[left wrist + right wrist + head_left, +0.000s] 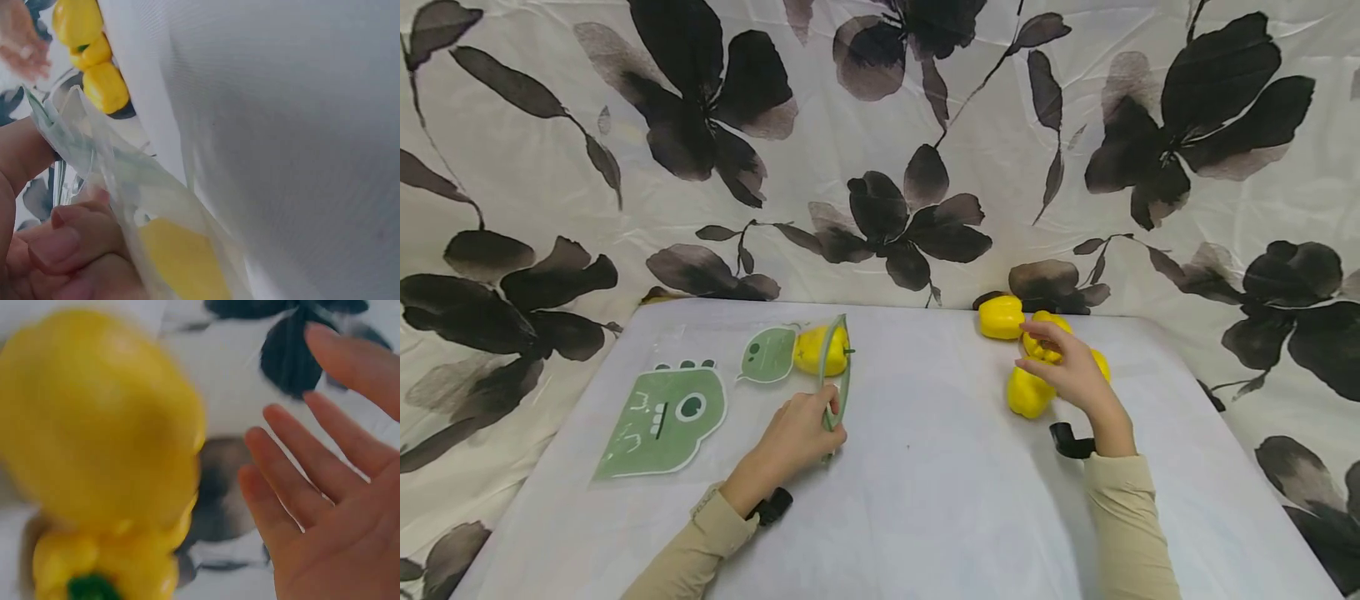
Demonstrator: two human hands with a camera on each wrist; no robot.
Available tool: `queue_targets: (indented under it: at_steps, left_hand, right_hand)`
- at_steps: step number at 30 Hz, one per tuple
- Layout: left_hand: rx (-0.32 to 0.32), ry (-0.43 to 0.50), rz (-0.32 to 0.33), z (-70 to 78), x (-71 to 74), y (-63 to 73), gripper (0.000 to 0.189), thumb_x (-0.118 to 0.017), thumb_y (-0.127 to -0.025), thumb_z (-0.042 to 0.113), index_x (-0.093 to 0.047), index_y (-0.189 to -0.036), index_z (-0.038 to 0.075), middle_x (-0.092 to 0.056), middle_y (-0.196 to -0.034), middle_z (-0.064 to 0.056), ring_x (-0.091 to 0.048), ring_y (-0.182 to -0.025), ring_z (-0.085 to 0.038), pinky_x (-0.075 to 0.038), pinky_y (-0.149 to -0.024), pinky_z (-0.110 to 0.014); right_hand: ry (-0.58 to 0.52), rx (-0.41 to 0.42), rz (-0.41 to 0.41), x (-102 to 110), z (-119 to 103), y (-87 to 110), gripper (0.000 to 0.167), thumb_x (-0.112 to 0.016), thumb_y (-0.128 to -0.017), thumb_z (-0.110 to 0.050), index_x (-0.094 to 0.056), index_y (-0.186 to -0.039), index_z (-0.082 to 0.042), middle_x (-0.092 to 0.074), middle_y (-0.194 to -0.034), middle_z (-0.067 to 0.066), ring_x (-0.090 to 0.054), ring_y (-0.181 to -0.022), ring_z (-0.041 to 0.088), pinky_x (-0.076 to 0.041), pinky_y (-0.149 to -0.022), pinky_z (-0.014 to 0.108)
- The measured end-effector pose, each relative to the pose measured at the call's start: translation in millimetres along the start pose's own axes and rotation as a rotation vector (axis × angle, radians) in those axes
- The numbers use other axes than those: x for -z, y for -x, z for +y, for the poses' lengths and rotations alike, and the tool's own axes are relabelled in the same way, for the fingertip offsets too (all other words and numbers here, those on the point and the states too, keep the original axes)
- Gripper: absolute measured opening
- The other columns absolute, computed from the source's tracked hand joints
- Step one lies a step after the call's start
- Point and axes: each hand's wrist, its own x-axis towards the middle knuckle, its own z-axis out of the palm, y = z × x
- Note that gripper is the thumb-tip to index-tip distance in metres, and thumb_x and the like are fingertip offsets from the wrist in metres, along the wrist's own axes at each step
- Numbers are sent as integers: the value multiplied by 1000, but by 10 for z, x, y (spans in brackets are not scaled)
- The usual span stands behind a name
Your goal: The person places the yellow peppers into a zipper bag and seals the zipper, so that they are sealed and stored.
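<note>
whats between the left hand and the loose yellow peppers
In the head view, past the rim of the green-printed bag that the left hand grips, the stretch to the loose yellow peppers is bare white tabletop.

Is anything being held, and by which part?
The left grip holds the clear, green-patterned bag by the edge of its open mouth. The right grip holds nothing, near yellow peppers.

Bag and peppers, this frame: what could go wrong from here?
1. The yellow bell pepper by the left hand sits at the mouth of the clear plastic bag with green cartoon print; it might roll out.
2. If that hand loosens its grip, the mouth may collapse.
3. The right hand is close to clustered yellow bell peppers; a bump could scatter them.
</note>
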Motion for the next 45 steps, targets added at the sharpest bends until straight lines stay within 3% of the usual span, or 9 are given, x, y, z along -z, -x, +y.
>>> queue_targets:
  at_steps: [8, 16, 22, 28, 36, 45]
  left_hand:
    - [-9, 56, -12, -23, 4, -13, 13, -75, -77, 10, -71, -88, 6, -54, -62, 4, -46, -49, -9, -40, -46, -25]
    - [0, 82, -20, -20, -21, -17, 8, -76, -77, 8, -72, -82, 4, -57, -63, 3, -49, -49, -9, -42, -47, -25]
    - [-3, 69, -20, -11, -17, -18, 10, -76, -77, 9, -71, -84, 3, -57, -64, 3, -49, -49, -9, -41, -47, -25]
    - [-8, 60, -18, -2, -6, -14, 10, -76, -77, 9, -72, -84, 3, -57, -64, 3, -49, -49, -9, -41, -47, -25]
    - [-10, 54, -15, -10, -7, -21, 10, -76, -77, 9, -72, -84, 3, -57, -65, 3, -48, -48, -9, -41, -46, -25]
    - [-8, 53, -19, -5, -1, -21, 11, -76, -77, 9, -72, -85, 3, -57, -66, 2, -47, -48, -9, -40, -46, -24]
  right_hand:
    - [-4, -48, -142, 147, 382, 87, 62, -77, -84, -10, -52, -138, 2, -49, -142, 24, -42, -132, 43, -30, -109, 58]
    - [-14, -87, -268, 161, 420, 140, 78, -80, -78, -10, -44, -147, -4, -36, -152, 24, -32, -137, 42, -24, -109, 61]
    - [-22, -56, -330, 152, 445, 153, 84, -75, -73, 5, -39, -149, -1, -33, -151, 28, -35, -132, 43, -32, -103, 60]
    - [-39, -32, -344, 104, 476, 144, 80, -82, -74, -2, -45, -145, -4, -42, -147, 25, -42, -129, 44, -34, -103, 62]
    - [-66, -38, -322, 27, 521, 95, 76, -85, -75, -13, -48, -141, -7, -51, -137, 18, -48, -121, 38, -40, -98, 50]
    - [-128, -17, -243, -78, 225, -121, 77, -85, -76, -16, -46, -141, -7, -52, -133, 15, -55, -114, 35, -47, -92, 41]
